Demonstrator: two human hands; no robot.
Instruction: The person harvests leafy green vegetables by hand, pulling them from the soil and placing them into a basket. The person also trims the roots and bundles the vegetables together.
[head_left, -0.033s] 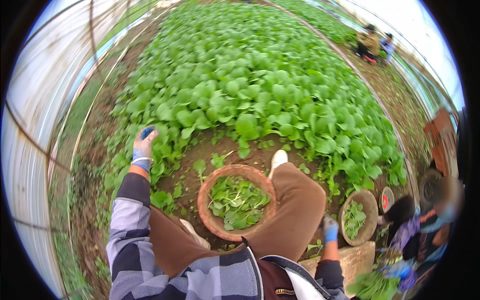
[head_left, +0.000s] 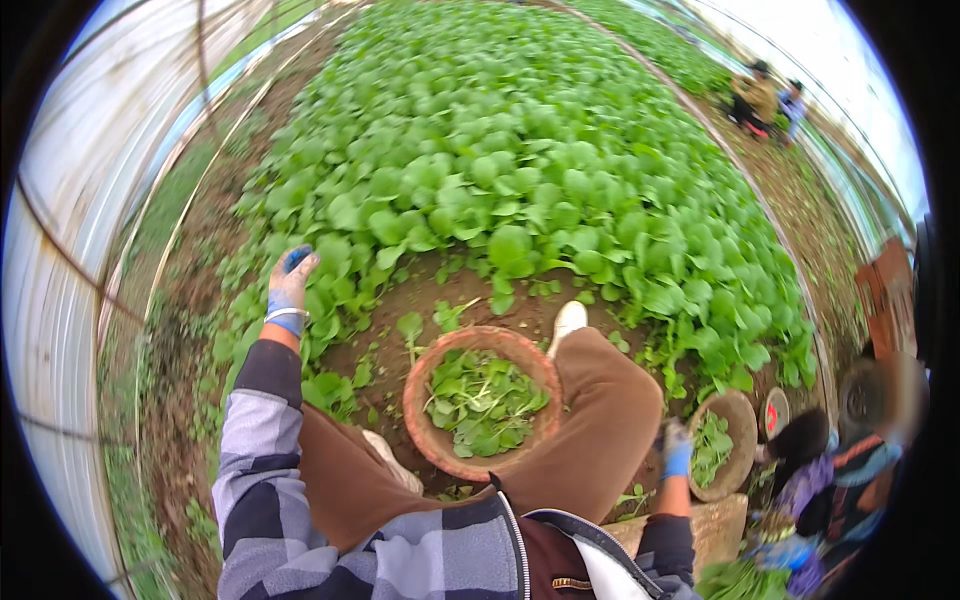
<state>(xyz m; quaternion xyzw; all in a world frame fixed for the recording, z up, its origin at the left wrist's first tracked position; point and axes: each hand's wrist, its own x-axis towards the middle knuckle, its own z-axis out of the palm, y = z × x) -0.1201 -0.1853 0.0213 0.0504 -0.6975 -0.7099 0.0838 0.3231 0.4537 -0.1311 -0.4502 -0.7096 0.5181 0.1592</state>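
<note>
Greens (head_left: 520, 200) fill the far bed. Left hand (head_left: 290, 282), blue-gloved, reaches into the plants at the left, fingers curled among the leaves; I cannot tell whether they grip anything. Right hand (head_left: 678, 455) hangs near right, its grip unclear. Basket (head_left: 425, 420) of picked leaves sits between the knees.

Round baskets of cut greens: two are seen, one (head_left: 480, 400) near centre, one (head_left: 722, 445) near right.
Gloved hands of the wearer: two, left (head_left: 290, 285), right (head_left: 677, 452).
Other people: one (head_left: 850, 470) near right, two (head_left: 765, 98) far right.

Second basket (head_left: 738, 410), co-worker (head_left: 850, 470), distant people (head_left: 765, 95)
</note>
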